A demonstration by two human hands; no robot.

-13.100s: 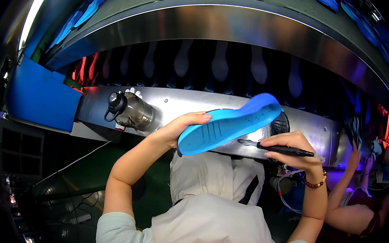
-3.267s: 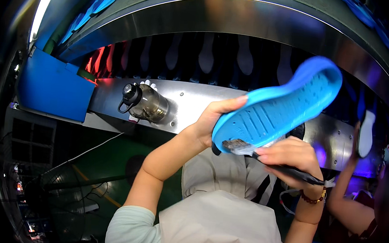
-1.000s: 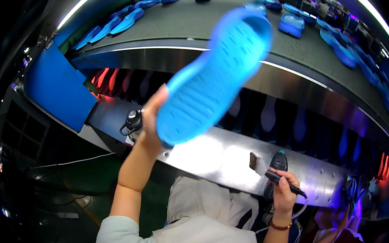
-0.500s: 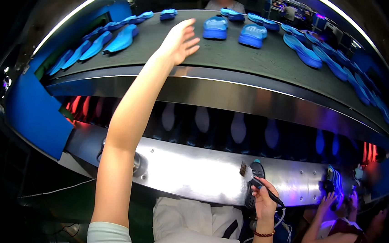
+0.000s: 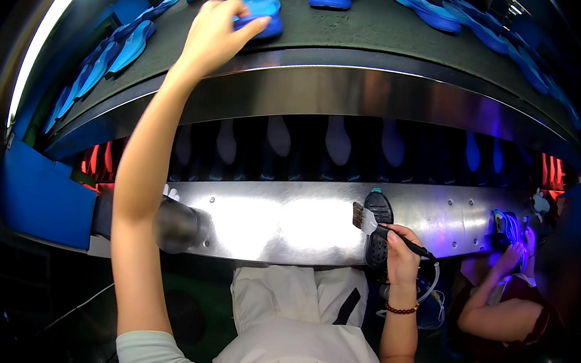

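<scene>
At the upper left, my left hand (image 5: 215,33) reaches over the dark belt. Its thumb and fingers close on the left edge of a blue shoe sole (image 5: 262,5). Low on the right, my right hand (image 5: 403,253) grips a brush (image 5: 395,235) by its black handle, with the dark bristles pointing left. A pale tube runs from the handle's end. Just behind the brush, a black sole-shaped piece (image 5: 379,203) lies on the metal ledge, partly covered by the brush and my hand.
More blue soles stand on the belt (image 5: 370,34), at left (image 5: 130,47) and right (image 5: 423,11). Grey soles (image 5: 338,141) show in the dark slot beneath. A round metal container (image 5: 179,227) stands by my left forearm. Another person's hands (image 5: 508,259) work at far right.
My left hand has gone from open fingers to a hold on the blue sole, which has come nearer. The view has shifted. My right hand still holds the brush.
</scene>
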